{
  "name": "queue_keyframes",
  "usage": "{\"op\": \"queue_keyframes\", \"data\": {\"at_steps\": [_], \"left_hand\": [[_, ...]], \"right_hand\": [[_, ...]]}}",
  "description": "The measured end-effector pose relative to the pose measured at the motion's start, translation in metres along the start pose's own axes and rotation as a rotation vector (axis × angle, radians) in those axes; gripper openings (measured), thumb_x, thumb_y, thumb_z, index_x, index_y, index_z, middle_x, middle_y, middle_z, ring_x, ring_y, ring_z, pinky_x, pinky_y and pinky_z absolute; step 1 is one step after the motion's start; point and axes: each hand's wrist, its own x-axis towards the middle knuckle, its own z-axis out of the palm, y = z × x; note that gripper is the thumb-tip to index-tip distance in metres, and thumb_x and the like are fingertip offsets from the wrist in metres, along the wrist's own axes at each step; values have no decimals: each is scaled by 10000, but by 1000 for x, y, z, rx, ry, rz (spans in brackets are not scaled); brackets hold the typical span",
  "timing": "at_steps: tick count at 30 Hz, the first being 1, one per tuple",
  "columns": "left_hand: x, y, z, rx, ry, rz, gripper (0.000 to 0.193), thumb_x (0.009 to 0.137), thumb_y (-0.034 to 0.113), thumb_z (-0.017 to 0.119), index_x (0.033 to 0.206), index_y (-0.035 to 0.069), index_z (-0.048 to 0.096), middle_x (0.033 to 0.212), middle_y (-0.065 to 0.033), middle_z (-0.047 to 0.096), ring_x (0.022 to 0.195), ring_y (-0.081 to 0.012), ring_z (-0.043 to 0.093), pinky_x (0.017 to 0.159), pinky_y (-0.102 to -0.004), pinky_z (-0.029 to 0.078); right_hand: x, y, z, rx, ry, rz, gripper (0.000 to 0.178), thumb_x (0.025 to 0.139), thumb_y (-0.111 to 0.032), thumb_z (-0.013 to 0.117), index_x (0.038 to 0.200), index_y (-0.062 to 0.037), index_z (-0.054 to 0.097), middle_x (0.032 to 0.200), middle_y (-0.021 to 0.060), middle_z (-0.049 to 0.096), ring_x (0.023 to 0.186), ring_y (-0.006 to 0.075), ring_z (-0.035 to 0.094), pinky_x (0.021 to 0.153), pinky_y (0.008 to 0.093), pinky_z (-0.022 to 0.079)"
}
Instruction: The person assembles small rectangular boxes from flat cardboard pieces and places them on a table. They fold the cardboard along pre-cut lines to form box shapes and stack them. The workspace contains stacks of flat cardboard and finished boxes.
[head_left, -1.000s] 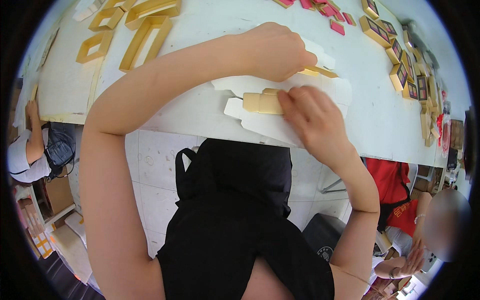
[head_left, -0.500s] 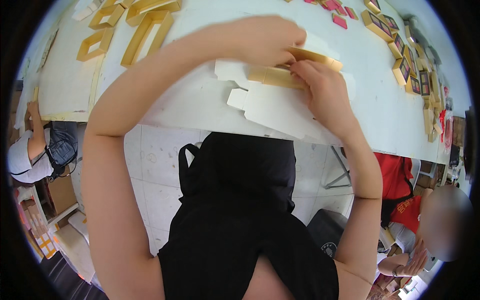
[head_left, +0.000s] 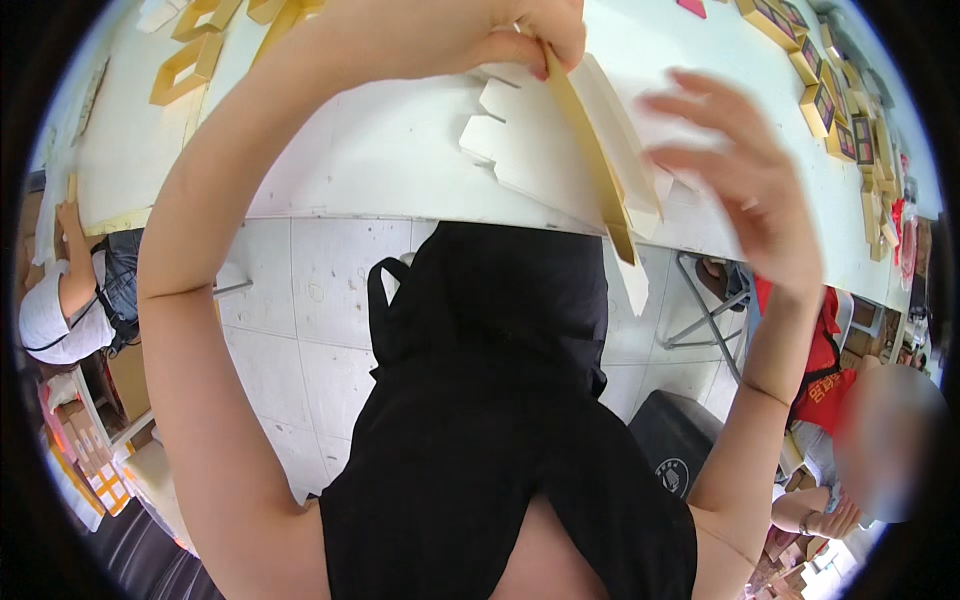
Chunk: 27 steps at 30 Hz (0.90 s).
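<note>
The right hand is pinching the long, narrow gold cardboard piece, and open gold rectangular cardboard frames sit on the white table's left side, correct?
Wrong hand: the head view shows the left hand pinching the long, narrow gold cardboard piece. The open gold rectangular cardboard frames do sit on the left side of the white table.

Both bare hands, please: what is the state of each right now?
Left hand: closed, pinching a long gold folded cardboard strip.
Right hand: open, blurred, apparently holding nothing.

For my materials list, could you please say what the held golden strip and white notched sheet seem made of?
Golden strip: probably satin card, perhaps foil-coated, given its metallic tone. White notched sheet: likely matte paperboard, given its dull, cut tabs.
</note>
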Motion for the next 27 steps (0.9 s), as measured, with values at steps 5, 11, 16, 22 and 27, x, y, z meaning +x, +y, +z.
{"op": "queue_keyframes", "data": {"at_steps": [5, 11, 16, 22, 27], "left_hand": [[-9, 17, -9, -92, 214, 72, 62, 773, 71, 791, 798, 82, 736, 838, -10, 694, 820, -176, 614, 748, -295, 469], [-18, 6, -8, -198, 370, -19, 136, 756, -90, 760, 837, 20, 757, 896, -85, 735, 797, -196, 697, 709, -269, 543], [-25, 14, 22, 159, 196, -95, 99, 765, 7, 742, 848, 52, 713, 937, -64, 701, 716, -204, 648, 617, -293, 517], [-39, 27, 48, 59, 35, 30, 149, 754, 142, 790, 831, 53, 699, 954, -29, 688, 710, -186, 647, 588, -282, 508], [-33, 34, 53, 3, 30, 85, 334, 720, 317, 815, 807, 34, 661, 840, -41, 635, 672, -196, 613, 560, -289, 501]], "right_hand": [[-16, 13, 46, 361, 102, -43, 617, 715, 190, 558, 1233, -110, 706, 1399, 108, 616, 1406, 367, 462, 1167, 489, 388], [-14, 6, 63, 645, 606, -89, 618, 790, 106, 623, 1387, 19, 490, 1491, 245, 454, 1380, 374, 456, 1145, 511, 393], [-3, -1, 59, -201, 381, -191, 183, 721, -26, 674, 882, 61, 683, 1094, 186, 685, 954, 301, 706, 1009, 477, 544], [-11, 6, 68, -29, 172, -66, 184, 790, -153, 726, 820, -4, 623, 1154, 160, 651, 1084, 314, 660, 1105, 532, 456], [-12, -1, 70, 43, 152, -45, 262, 808, -215, 773, 799, -14, 605, 1245, 183, 617, 1201, 372, 593, 1162, 597, 344]]}}
